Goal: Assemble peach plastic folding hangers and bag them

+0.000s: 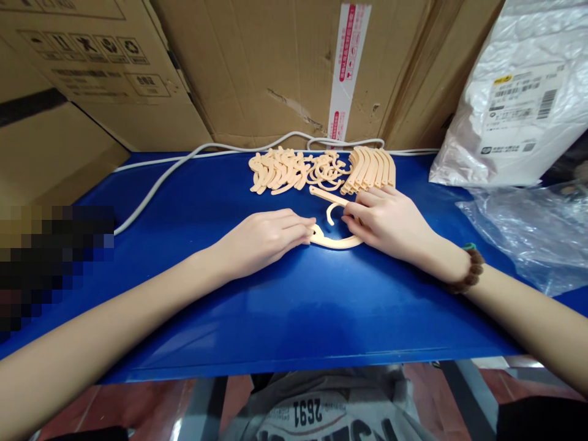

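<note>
A curved cream plastic hanger piece (337, 243) lies low over the blue table between my hands. My left hand (275, 237) pinches its left end, fingers closed together. Its right end runs under my right hand (388, 215), whose fingers are bent and closed on a straighter cream hanger arm (327, 196) that sticks out to the left. Just left of the right fingertips, a small cream hook (331, 214) shows, its other end hidden by the hand. How these pieces meet beneath the right fingers is hidden.
Behind my hands lie a heap of curved pieces (278, 170), loose hooks (327, 171) and a row of arms (373, 166). A white cable (158, 184) crosses the blue table (220, 331). Cardboard boxes (257, 73) back it; a white parcel bag (500, 141) and clear plastic (528, 233) lie right.
</note>
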`<state>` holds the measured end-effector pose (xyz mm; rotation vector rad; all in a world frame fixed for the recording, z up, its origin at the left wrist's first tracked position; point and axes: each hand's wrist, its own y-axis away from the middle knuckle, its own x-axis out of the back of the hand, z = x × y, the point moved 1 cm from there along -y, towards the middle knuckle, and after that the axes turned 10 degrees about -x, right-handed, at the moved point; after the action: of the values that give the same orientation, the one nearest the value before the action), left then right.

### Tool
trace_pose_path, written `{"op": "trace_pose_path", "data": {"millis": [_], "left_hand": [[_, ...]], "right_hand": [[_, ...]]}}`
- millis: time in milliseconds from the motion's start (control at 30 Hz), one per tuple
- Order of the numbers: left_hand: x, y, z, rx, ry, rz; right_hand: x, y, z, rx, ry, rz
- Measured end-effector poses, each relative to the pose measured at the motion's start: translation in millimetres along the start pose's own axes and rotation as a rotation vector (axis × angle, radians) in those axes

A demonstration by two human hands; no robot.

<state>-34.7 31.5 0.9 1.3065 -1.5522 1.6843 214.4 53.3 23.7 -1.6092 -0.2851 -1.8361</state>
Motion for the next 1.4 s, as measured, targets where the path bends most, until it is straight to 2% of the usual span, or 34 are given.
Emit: {"op": "trace_pose_path", "data": {"millis": [300, 733, 1000, 1100, 1200, 1300, 1400], "left_hand": [[1.0, -0.4, -0.1, -0.006, 0.026, 0.018], [-0.6, -2.6, -1.7, 0.007, -0.007, -0.017], [-0.2, -4.0, -3.6, 0.091, -0.125, -0.072], [1.6, -4.6, -3.1, 0.180, -0.126, -0.078], [5.2, -4.6, -2.6, 0.412, -0.056, -0.104], [7.4, -5.6, -1.5, 0.630, -0.003, -0.196], [7.6, -8.7, 0.6, 0.705, 0.023, -0.265]], "right_hand": [[-0.6, 1.4, -0.3, 0.005, -0.003, -0.004], [-1.2, 0.7, 0.3, 0.032, -0.029, 0.012], [3.1, 2.5, -5.1, 0.166, -0.119, -0.085], [3.5, 3.2, -7.8, 0.185, -0.119, -0.085], [4.4, 3.4, -11.7, 0.190, -0.121, -0.081], [5.9, 4.4, -17.2, 0.193, -0.127, -0.075], [7.2, 6.3, -22.9, 0.197, -0.126, -0.077]]}}
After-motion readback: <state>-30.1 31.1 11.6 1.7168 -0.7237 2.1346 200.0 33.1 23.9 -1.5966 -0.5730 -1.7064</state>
